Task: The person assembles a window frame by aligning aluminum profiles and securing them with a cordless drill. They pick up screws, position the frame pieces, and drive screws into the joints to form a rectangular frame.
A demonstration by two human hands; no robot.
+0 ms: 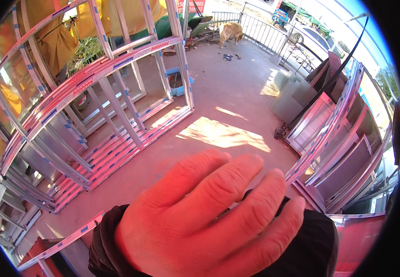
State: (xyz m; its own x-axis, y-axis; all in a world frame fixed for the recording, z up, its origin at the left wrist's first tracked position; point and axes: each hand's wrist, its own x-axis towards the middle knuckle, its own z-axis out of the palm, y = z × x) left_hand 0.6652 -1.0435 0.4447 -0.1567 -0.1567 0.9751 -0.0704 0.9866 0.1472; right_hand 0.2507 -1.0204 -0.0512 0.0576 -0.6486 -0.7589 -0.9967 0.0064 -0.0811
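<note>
My left hand [206, 211] is raised close to the camera, back of the hand towards me, in a dark sleeve [108, 242]. Its fingers reach up and to the right, slightly bent with small gaps between them. No held thing shows, though the palm side is hidden. Dark clothing [307, 239] lies behind and below the fingers. My right hand is out of view. To the left of my hand stand several metal window or door frames [116, 62], with bars across them and strips of printed protective film.
Metal frames and panels [348, 162] lean along the right side. Glass sheets [293, 93] stand beyond them. A blue plastic tub [176, 88] sits by the left frames. A dog [230, 33] stands near the railing [262, 31] at the back. Sunlit patches cross the concrete floor [220, 83].
</note>
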